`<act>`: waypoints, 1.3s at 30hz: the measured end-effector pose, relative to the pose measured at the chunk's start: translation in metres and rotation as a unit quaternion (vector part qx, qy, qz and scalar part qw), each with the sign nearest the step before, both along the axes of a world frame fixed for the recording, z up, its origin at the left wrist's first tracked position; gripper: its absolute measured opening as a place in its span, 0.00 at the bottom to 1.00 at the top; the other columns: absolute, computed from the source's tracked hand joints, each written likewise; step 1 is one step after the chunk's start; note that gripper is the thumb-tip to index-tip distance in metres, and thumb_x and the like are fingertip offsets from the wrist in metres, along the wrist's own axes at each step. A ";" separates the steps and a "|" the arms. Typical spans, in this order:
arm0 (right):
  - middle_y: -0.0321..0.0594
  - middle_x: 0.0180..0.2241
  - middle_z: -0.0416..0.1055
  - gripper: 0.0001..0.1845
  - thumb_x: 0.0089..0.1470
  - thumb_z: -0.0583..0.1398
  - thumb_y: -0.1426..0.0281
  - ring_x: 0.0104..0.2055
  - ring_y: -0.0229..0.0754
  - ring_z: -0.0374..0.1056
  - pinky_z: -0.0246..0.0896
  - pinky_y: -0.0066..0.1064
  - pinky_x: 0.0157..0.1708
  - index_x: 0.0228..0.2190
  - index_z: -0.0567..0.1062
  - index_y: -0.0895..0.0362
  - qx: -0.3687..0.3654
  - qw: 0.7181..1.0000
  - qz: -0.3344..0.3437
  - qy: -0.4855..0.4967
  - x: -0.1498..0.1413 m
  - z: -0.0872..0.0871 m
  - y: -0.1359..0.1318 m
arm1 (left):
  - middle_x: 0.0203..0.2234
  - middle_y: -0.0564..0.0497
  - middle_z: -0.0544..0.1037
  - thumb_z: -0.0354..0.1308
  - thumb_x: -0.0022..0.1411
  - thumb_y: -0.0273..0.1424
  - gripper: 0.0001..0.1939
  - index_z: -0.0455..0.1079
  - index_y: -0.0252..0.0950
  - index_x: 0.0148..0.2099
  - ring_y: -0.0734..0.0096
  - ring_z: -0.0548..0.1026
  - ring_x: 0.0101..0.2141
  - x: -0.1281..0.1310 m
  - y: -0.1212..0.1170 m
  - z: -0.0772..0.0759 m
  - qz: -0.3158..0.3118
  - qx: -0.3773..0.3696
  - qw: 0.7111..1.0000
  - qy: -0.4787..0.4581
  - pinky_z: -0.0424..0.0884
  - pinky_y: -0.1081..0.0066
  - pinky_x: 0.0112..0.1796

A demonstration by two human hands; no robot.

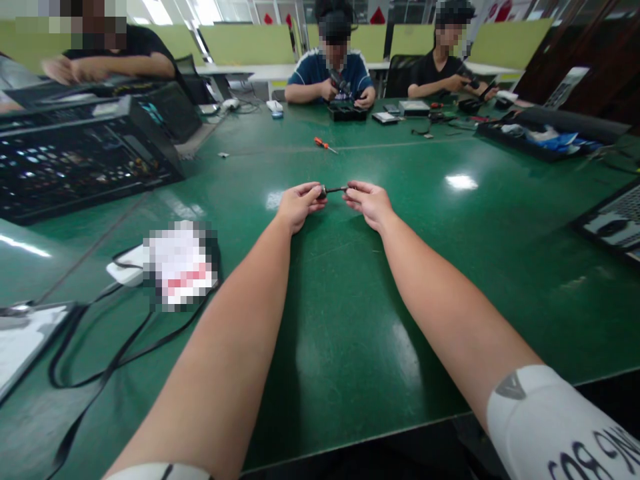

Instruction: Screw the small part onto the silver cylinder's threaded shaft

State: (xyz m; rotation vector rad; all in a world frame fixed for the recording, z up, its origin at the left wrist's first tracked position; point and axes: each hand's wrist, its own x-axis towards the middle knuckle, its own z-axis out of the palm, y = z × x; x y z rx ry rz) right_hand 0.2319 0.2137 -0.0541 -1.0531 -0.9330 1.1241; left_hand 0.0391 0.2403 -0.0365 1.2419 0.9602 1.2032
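Note:
Both arms reach out over the green table [345, 287]. Between the hands runs a short, thin dark piece [336, 190] with a thicker cylindrical end; it is too small to tell its kind. My left hand [300, 205] pinches the thicker end between thumb and fingers. At the other end, the thin tip is gripped by my right hand [367, 202], whose fingertips partly hide it. The piece is held roughly level. Beyond the hands, an orange-handled screwdriver [324, 144] lies on the table.
A black computer case [90, 157] stands at left. Nearer are a badge [183, 267] on a black lanyard and a clipboard [30, 340]. A black tray [545, 140] and a perforated panel [617, 213] lie at right. Several people work around the far side.

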 end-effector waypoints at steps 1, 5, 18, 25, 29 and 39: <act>0.39 0.42 0.80 0.15 0.55 0.68 0.73 0.39 0.37 0.79 0.75 0.32 0.43 0.45 0.76 0.54 0.000 1.000 -0.001 -0.002 -0.001 0.000 -0.001 | 0.37 0.44 0.84 0.70 0.61 0.28 0.13 0.77 0.31 0.47 0.72 0.81 0.32 -0.001 0.000 0.000 -0.002 0.000 1.000 -0.004 0.79 0.69 0.38; 0.39 0.42 0.80 0.14 0.59 0.67 0.70 0.37 0.36 0.79 0.73 0.29 0.39 0.45 0.71 0.53 0.001 1.000 -0.010 -0.013 -0.005 0.002 -0.003 | 0.39 0.43 0.84 0.72 0.58 0.28 0.15 0.77 0.32 0.47 0.70 0.82 0.33 -0.004 -0.001 0.000 -0.013 -0.001 1.000 -0.017 0.80 0.66 0.41; 0.38 0.27 0.76 0.18 0.53 0.72 0.56 0.27 0.37 0.72 0.67 0.29 0.31 0.29 0.75 0.56 0.007 0.993 0.043 -0.112 -0.015 0.010 -0.013 | 0.36 0.47 0.83 0.77 0.38 0.19 0.24 0.75 0.31 0.41 0.67 0.82 0.32 -0.002 -0.020 0.006 -0.080 -0.005 0.996 -0.027 0.80 0.64 0.39; 0.43 0.41 0.77 0.32 0.54 0.61 0.37 0.39 0.41 0.75 0.67 0.26 0.30 0.41 0.74 0.53 -0.007 0.996 0.043 -0.072 -0.003 0.017 -0.042 | 0.31 0.53 0.80 0.75 0.43 0.23 0.21 0.71 0.34 0.38 0.71 0.81 0.30 0.003 -0.049 0.025 -0.032 0.022 0.997 -0.063 0.79 0.66 0.39; 0.44 0.47 0.74 0.30 0.58 0.57 0.40 0.44 0.44 0.75 0.69 0.28 0.32 0.47 0.69 0.50 -0.040 0.995 0.063 -0.060 0.007 0.019 -0.109 | 0.30 0.53 0.80 0.76 0.36 0.23 0.22 0.70 0.34 0.34 0.71 0.80 0.28 -0.010 -0.117 0.028 -0.069 0.013 0.998 -0.005 0.77 0.68 0.35; 0.45 0.46 0.76 0.29 0.51 0.70 0.57 0.47 0.48 0.74 0.68 0.38 0.44 0.51 0.71 0.53 0.124 0.920 0.234 -0.288 0.012 0.057 -0.258 | 0.34 0.51 0.77 0.72 0.45 0.22 0.16 0.69 0.35 0.33 0.72 0.76 0.33 -0.031 -0.268 0.033 -0.192 -0.047 0.978 0.070 0.72 0.71 0.35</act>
